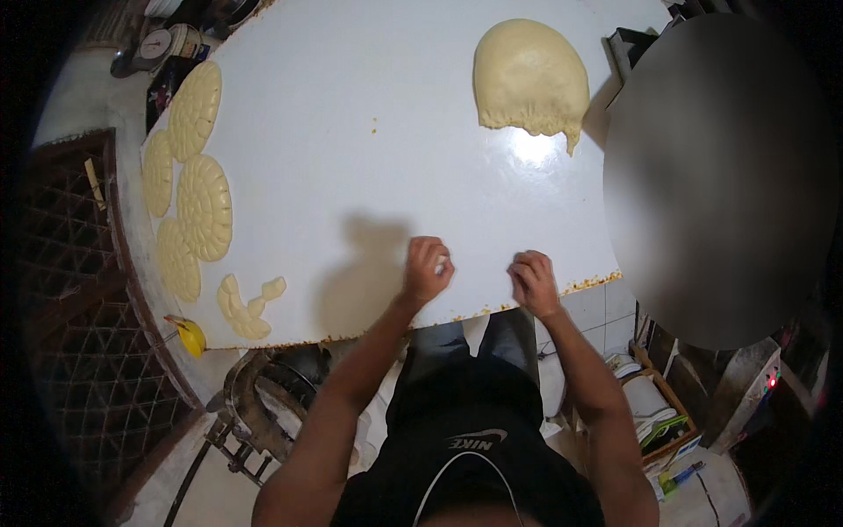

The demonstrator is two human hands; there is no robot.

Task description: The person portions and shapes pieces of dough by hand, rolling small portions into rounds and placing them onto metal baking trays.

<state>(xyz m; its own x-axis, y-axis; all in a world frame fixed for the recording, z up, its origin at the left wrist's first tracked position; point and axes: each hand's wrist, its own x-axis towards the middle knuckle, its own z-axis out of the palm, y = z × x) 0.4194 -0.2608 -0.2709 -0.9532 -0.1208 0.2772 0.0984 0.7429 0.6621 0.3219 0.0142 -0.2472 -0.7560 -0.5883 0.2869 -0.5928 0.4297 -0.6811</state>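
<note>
My left hand [427, 272] is closed above the near part of the white table [334, 149], with a small pale bit of dough [442, 262] showing between its fingers. To its right, near the table's front edge, my right hand [534, 279] has its fingers curled together; whatever they hold is hidden. A big smooth lump of dough [531, 75] with a ragged near edge lies at the far right. Several flat, segmented rounds of dough [205, 208] lie along the left edge. Closer to me, a few small dough pieces [241, 307] rest together.
A yellow object [187, 335] sits at the table's near left corner. Beyond the far left edge stands a round dial [156, 44]. A dark lattice panel [79, 334] is at left. At lower right is a wooden crate [654, 408]. A grey blur hides the right side.
</note>
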